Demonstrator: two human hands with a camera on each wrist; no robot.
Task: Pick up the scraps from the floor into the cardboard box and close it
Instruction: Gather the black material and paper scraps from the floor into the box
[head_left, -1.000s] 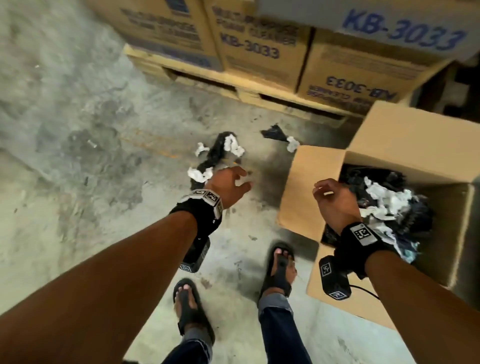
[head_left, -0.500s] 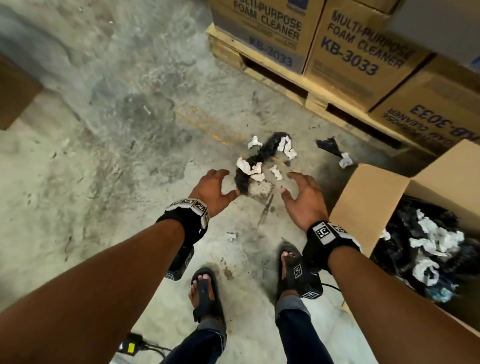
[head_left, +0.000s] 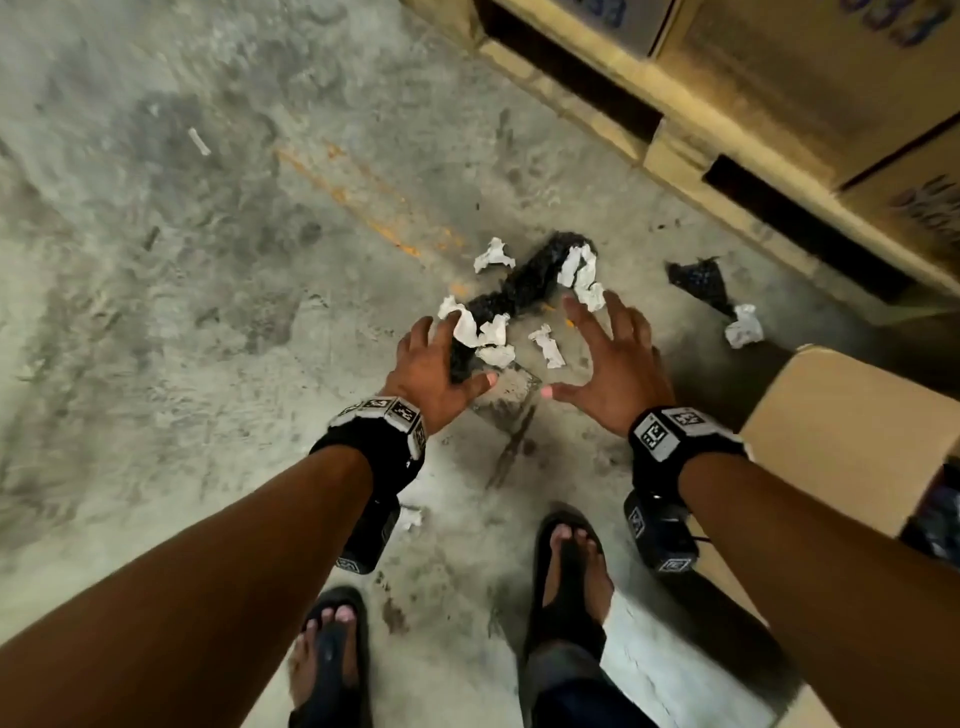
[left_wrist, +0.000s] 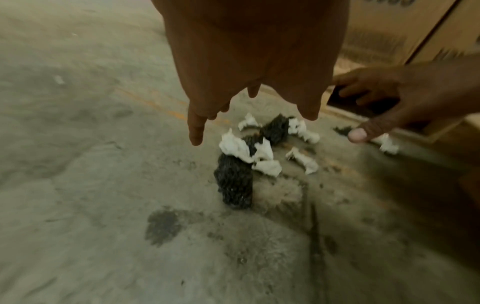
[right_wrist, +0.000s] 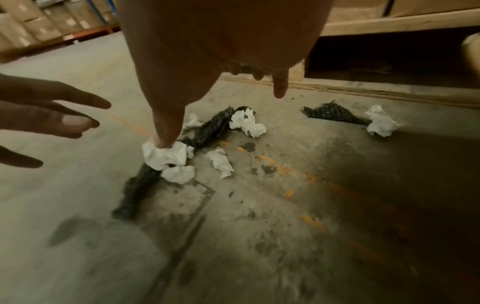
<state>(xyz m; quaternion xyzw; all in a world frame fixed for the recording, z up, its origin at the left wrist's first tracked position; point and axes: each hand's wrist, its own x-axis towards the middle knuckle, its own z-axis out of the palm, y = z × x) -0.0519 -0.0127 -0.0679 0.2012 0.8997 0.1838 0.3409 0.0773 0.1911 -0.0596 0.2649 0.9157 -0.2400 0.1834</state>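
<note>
Scraps lie on the floor between the left hand and right hand, fingers spread, holding nothing. Best scoop inward from both sides, gathering black wrap and paper together, then carry to the cardboard box at right.

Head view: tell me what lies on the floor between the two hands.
Between the left hand and right hand lie crumpled white paper scraps and the near end of a long black bubble-wrap strip. The head view shows it.
</note>
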